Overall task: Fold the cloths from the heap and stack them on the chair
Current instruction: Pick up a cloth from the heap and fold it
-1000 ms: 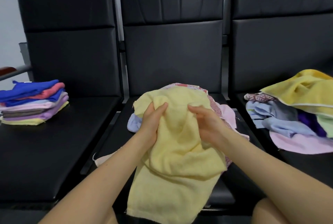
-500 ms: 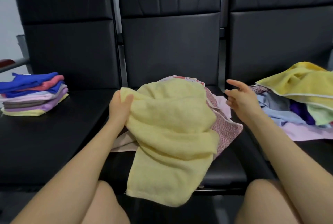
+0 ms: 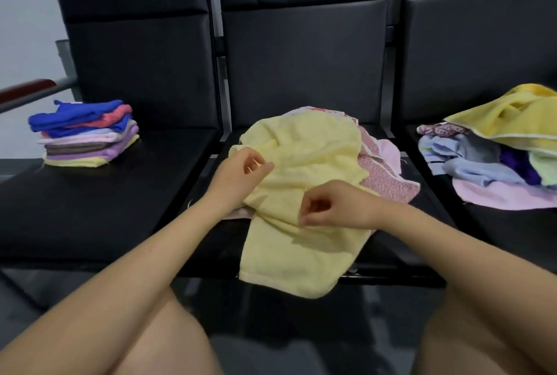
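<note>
A pale yellow towel (image 3: 304, 194) lies rumpled across the middle chair (image 3: 304, 52), its lower end hanging over the seat's front edge towards six o'clock. Under it, showing at its two o'clock side, is a pink patterned cloth (image 3: 382, 175) with a plain pink one beneath.

The left hand (image 3: 238, 175) sits at the towel's nine o'clock edge, thumb and forefinger brought together on the fabric, the other fingers curled; it appears to pinch a fold there. The right hand (image 3: 334, 206) rests on the towel's middle, fingers curled narrow with thumb and forefinger tips meeting at the cloth (whether they truly nip the fabric or only touch it, I cannot tell). Both forearms reach in from the bottom corners, and bare knees show at five and seven o'clock.

On the left chair (image 3: 99, 194), towards ten o'clock of the towel, stands the folded stack (image 3: 87, 133): blue on top, then coral, blue again, pale pink, brownish grey, lilac, and pale yellow at the bottom, edges roughly squared. On the right chair (image 3: 494, 242), at three o'clock, lies the unfolded heap (image 3: 494, 151): a brighter yellow towel on top, light blue, purple, pale green and pink cloths tangled below it. The heap and the stack are well apart, with the middle seat between.
</note>
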Action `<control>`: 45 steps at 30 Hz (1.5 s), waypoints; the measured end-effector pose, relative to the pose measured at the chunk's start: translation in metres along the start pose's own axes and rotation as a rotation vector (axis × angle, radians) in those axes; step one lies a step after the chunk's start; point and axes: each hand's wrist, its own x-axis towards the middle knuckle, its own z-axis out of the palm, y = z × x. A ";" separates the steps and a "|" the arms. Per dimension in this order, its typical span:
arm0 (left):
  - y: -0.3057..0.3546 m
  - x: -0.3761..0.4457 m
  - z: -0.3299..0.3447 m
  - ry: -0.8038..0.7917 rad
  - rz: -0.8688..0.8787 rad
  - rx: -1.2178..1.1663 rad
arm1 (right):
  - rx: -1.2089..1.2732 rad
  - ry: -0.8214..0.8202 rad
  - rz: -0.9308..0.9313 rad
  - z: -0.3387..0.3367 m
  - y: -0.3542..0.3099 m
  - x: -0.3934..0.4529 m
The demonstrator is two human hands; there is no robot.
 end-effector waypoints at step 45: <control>0.006 -0.002 0.023 -0.221 0.234 0.066 | 0.159 0.374 0.088 0.000 0.008 0.021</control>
